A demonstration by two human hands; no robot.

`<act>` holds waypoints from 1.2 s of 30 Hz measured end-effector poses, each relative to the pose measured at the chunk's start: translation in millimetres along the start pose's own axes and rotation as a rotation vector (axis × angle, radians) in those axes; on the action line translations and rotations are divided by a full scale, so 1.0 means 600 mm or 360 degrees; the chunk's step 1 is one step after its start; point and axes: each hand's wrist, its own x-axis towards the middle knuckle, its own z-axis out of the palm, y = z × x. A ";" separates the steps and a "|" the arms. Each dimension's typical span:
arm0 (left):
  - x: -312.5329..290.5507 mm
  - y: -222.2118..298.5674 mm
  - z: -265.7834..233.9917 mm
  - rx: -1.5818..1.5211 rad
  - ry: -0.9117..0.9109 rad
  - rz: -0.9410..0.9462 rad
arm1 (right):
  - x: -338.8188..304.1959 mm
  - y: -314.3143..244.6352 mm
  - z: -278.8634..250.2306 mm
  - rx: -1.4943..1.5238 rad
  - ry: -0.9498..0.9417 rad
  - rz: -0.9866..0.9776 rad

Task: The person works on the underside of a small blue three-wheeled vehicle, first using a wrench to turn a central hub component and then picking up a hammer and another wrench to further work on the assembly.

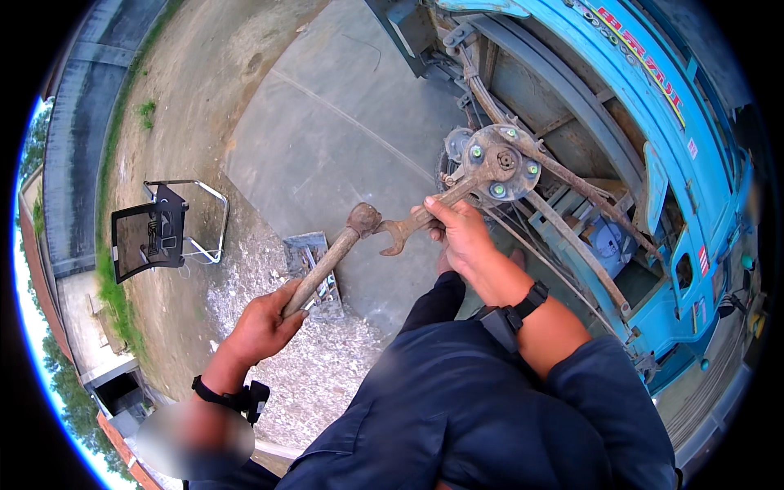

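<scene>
My left hand (265, 325) is closed round the thick handle of a rusty hammer (328, 265), its head raised up and to the right. Right beside that head is the open jaw of a large worn wrench (400, 234); whether the two touch I cannot tell. My right hand (463, 234) grips the wrench along its shank. The wrench's far end overlaps the face of a rusty round wheel hub (496, 191) with several shiny studs or nuts round it. How that end sits on the hub is hidden.
A blue truck (645, 61) with its rusty frame and rods stands along the right. A grey toolbox (306, 242) with tools lies on the ground ahead of my left hand. A black folding chair (149, 237) stands at the left, with concrete floor (343, 131) farther ahead.
</scene>
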 end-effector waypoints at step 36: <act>-0.095 0.066 0.168 -0.0479 0.0207 -0.0387 | -0.035 -0.004 -0.046 -0.0157 -0.0130 0.0140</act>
